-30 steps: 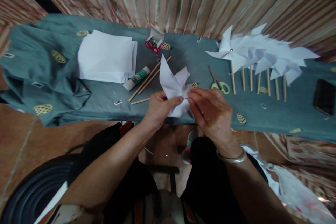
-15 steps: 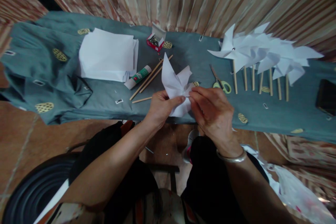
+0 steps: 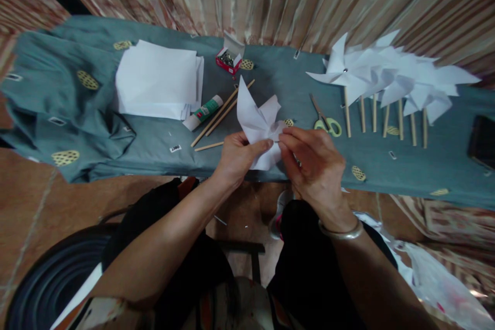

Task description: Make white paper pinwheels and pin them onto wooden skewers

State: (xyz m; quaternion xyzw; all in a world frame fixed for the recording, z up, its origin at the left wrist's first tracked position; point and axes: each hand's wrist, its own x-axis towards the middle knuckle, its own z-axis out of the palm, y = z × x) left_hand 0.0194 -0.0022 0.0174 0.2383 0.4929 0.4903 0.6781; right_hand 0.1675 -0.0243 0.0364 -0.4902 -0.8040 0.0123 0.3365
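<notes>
A white folded paper pinwheel is held over the table's near edge. My left hand is closed on it, with the thumb pressed near its centre. My right hand pinches a thin metal pin, its tip beside the left thumb at the middle of the paper. The pin's head is hidden by my fingers. Behind the pinwheel lie several wooden sticks, a glue stick and an open red box of small metal tacks.
A stack of white paper lies to the left. Scissors with green handles are right of my hands. Several finished pinwheels on sticks overlap farther right, and a dark phone-like object rests at the right end of the cloth-covered table.
Both hands stay almost in place around the pinwheel. The thin pin between my right fingertips now shows more plainly beside the left thumb. The view has shifted very slightly.
</notes>
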